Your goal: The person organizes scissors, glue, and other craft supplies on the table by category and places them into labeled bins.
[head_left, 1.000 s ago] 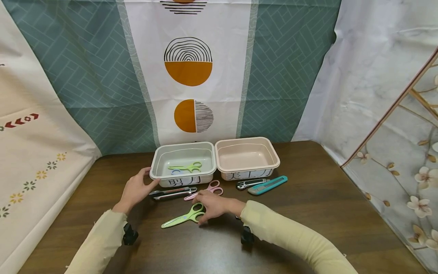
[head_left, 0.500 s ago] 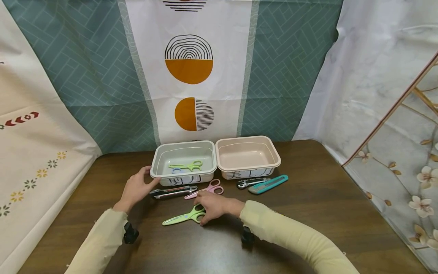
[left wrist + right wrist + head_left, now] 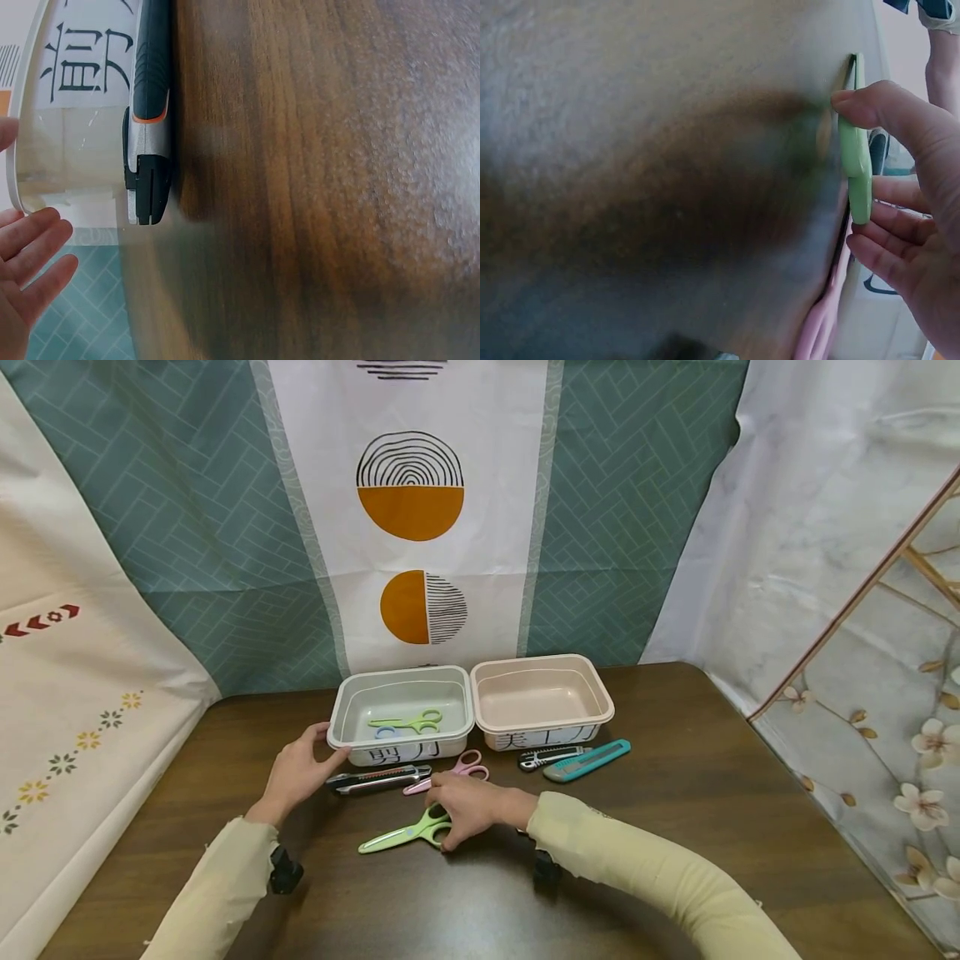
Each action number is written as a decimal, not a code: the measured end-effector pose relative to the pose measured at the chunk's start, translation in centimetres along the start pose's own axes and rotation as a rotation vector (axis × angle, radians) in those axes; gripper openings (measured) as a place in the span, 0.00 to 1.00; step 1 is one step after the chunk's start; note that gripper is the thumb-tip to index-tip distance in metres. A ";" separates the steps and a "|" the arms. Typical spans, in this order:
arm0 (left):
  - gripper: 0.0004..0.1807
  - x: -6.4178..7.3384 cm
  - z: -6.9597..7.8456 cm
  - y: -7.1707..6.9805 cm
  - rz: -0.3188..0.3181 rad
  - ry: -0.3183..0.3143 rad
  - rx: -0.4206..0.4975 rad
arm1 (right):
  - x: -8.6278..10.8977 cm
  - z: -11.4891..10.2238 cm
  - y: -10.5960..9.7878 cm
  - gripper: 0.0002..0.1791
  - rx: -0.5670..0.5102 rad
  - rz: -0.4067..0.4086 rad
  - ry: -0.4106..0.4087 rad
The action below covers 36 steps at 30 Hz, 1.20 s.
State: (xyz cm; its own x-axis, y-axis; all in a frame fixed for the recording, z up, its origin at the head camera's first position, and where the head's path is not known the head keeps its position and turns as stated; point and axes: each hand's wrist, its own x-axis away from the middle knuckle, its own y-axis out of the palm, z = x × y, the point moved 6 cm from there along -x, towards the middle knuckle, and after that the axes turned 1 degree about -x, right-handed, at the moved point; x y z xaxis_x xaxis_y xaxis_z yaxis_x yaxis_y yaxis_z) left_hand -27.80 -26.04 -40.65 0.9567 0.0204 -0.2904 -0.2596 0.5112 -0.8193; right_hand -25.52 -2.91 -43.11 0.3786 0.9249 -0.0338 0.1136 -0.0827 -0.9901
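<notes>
My right hand [image 3: 472, 808] pinches the handle end of light green scissors [image 3: 393, 838] over the table. In the right wrist view, the thumb lies on one side of the green scissors [image 3: 855, 165] and the fingers on the other. My left hand [image 3: 296, 777] touches the front left corner of a grey-green box [image 3: 341, 714], its fingers fairly straight. Inside that box lie green scissors [image 3: 408, 723] and a blue handle loop [image 3: 385, 732]. Between the hands are a black and silver utility knife [image 3: 382, 779] and pink scissors [image 3: 468, 763], partly behind the right hand.
A beige box [image 3: 609, 710] stands against the grey-green box on the right; both have labels in front. Before it lie a black utility knife [image 3: 543, 757] and a teal utility knife [image 3: 587, 761]. Fabric [image 3: 622, 527] hangs behind the brown table [image 3: 675, 827].
My right hand and the light green scissors have shifted slightly right and away from the table's near side. The left hand stays at the box corner. The head view has tilted slightly.
</notes>
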 end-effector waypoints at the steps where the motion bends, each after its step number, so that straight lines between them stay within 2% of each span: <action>1: 0.33 0.0 0.0 0.0 0.002 0.000 0.000 | 0.0 0.0 -0.1 0.28 0.003 -0.001 0.000; 9: 0.33 0.0 0.1 0.0 0.010 0.000 -0.002 | -0.1 -0.4 -0.7 0.28 0.071 0.014 -0.057; 19: 0.33 0.0 0.1 -0.1 -0.007 -0.010 0.000 | 0.0 -0.3 -2.3 0.29 0.096 0.041 -0.060; 28: 0.33 0.1 0.2 -0.2 -0.009 -0.012 -0.004 | 0.0 0.9 -4.2 0.31 0.096 0.065 -0.031; 36: 0.34 0.1 0.1 -0.1 -0.020 -0.018 -0.010 | 0.0 1.9 -5.7 0.29 0.086 0.105 -0.041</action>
State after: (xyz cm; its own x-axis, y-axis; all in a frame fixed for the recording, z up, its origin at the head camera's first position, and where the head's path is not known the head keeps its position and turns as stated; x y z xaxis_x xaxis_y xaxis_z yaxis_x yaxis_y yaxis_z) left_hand -27.68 -25.98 -40.54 0.9639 0.0261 -0.2650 -0.2417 0.5035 -0.8295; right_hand -27.96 -1.74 -37.72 0.3465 0.9272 -0.1419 -0.0049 -0.1495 -0.9888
